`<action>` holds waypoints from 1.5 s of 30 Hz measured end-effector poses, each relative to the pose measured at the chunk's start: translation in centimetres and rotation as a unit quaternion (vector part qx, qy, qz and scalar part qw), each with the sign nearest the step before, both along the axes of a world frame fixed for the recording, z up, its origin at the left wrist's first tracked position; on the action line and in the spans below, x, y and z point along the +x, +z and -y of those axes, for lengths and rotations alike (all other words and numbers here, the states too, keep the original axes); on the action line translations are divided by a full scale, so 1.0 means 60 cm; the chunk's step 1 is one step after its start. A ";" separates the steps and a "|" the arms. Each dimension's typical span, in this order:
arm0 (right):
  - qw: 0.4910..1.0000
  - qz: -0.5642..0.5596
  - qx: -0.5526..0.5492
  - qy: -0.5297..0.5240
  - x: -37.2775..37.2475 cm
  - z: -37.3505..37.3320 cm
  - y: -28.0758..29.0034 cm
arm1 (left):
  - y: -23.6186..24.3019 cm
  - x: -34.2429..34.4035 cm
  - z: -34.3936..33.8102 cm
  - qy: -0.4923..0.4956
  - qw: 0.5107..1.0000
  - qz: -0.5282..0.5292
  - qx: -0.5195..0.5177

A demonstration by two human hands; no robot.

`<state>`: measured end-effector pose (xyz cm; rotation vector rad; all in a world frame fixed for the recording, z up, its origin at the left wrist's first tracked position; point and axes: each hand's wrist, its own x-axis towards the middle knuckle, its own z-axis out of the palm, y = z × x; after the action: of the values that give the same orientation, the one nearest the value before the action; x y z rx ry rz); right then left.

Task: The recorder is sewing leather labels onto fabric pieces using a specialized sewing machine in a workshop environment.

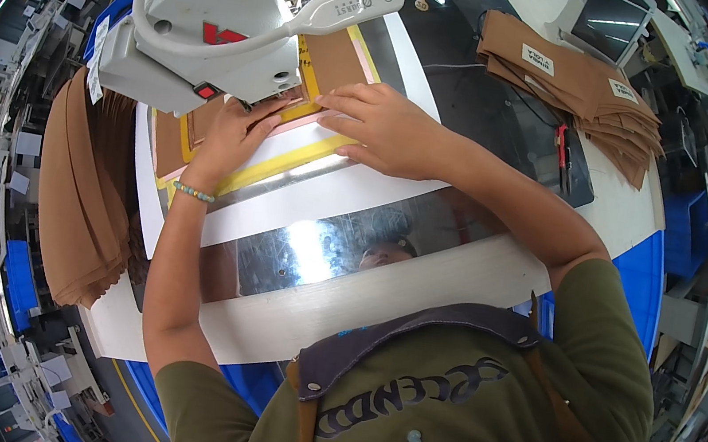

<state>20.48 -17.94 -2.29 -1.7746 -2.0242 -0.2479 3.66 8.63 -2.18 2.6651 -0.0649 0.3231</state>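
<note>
Brown fabric [337, 60] lies in a flat template edged with yellow tape [276, 168], under the head of a white sewing machine [209, 28]. My left hand [236, 132] rests on the template close to the needle area, its fingers stretched toward the right and partly hidden by the machine head. From the right, my right hand [388, 132] reaches over the same template with fingers spread, their tips touching the yellow-taped strip near the middle. Neither hand appears to grip anything. A white sheet [259, 225] shows around the template.
Brown fabric pieces [81, 185] hang over the table's left side. Stacked brown pieces with white labels [570, 75] lie at the far right, near a screen [611, 24]. A red-handled tool [562, 155] sits on the dark surface. A shiny metal plate [351, 243] lies nearest me.
</note>
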 end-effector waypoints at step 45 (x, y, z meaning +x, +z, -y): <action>0.970 0.011 0.187 -0.152 0.101 0.151 0.159 | -0.085 0.001 -0.140 0.388 0.904 -0.086 0.158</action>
<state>26.57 -27.02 7.27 -1.8253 -1.5798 -0.6976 3.71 17.02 -7.27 2.9029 1.1077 0.3348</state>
